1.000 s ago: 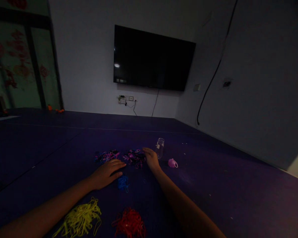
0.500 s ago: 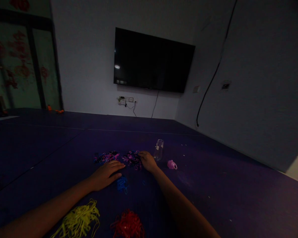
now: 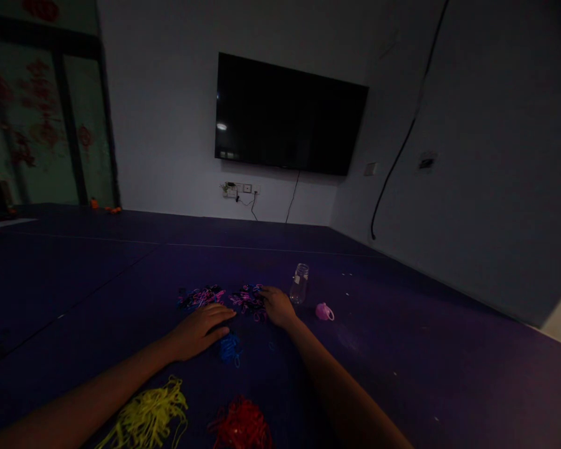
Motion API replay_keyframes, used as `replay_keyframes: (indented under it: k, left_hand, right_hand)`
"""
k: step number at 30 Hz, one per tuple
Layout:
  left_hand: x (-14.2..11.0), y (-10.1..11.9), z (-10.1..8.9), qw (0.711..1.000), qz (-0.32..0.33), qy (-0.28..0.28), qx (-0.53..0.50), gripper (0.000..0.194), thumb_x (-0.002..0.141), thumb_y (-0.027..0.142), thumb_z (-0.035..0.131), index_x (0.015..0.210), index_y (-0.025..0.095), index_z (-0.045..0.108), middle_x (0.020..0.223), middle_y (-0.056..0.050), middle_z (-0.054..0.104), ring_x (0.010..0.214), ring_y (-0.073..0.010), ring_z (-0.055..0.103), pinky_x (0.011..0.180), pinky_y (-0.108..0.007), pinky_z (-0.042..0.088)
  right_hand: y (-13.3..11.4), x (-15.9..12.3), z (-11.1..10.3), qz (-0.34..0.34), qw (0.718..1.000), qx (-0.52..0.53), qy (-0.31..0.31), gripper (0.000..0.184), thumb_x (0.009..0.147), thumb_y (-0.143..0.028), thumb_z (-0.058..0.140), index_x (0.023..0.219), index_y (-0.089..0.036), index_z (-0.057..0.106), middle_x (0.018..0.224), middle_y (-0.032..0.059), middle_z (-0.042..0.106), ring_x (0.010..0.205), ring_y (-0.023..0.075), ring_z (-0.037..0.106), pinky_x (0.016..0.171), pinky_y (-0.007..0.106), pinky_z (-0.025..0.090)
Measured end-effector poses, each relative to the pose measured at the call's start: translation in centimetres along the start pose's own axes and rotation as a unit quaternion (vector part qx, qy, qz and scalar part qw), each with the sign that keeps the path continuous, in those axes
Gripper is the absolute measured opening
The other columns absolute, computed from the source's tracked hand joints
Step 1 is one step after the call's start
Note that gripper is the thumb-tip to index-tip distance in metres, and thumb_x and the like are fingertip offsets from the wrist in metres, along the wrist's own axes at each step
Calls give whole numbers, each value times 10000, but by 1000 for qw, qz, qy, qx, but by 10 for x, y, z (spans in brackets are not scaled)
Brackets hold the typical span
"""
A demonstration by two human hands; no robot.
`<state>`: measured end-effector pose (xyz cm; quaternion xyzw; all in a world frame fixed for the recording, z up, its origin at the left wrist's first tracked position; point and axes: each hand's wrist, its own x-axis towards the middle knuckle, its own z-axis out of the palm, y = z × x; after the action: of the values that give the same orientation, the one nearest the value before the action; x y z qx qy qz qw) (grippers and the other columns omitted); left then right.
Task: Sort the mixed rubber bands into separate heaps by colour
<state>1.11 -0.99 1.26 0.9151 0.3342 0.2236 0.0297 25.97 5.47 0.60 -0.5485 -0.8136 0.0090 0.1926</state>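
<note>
We have the right mixed pile [image 3: 247, 300] on the purple surface [image 3: 378, 312], our right hand [image 3: 278, 307] at its edge, grip impossible to tell; our left hand [image 3: 201, 329], thumb spread wide, lies by the left mixed pile [image 3: 201, 297]; blue bands [image 3: 229, 347] sit beside that thumb; yellow bands [image 3: 150, 415] and red bands [image 3: 242, 425] lie nearer us.

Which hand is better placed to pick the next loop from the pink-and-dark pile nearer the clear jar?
The right hand, I'd say: its fingertips are already at that pile, on the side by the jar. The left hand lies lower, beside the blue bunch.
</note>
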Motion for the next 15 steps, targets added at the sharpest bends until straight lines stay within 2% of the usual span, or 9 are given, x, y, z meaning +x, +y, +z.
replay_keyframes:
  k: [4,8,11,15]
  left_hand:
    - [0,-1,1,1000,-3,-1,1,396,925,441,382,1260,270,509,1275,-39,571,1193,-208,480,1014,-401,360]
    - [1,-2,2,1000,-4,-1,5,397,924,442,389,1259,266,510,1275,-43,571,1192,-206,484,1013,-399,364]
    - [0,-2,2,1000,-9,-7,4,394,926,436,387,1255,261,512,1282,-46,567,1197,-209,481,1012,-405,365]
    - [1,0,0,1000,-8,-8,1,386,927,429,389,1249,261,519,1282,-44,567,1198,-208,481,1010,-398,368]
  right_hand:
    - [-1,0,-1,2,1000,-2,-1,408,838,-118,396,1158,-236,620,1268,38,555,1178,178,482,987,301,362]
    - [0,0,1,5,1000,-8,1,405,845,-132,384,1167,-219,614,1330,42,502,1240,203,422,997,323,356]
    - [-1,-1,2,3,1000,-12,-2,418,849,-132,373,1197,-209,592,1319,42,515,1263,214,394,1006,342,348]
    - [-2,-1,0,-9,1000,-16,0,413,830,-103,377,1154,-192,617,1269,67,555,1216,201,444,994,323,355]
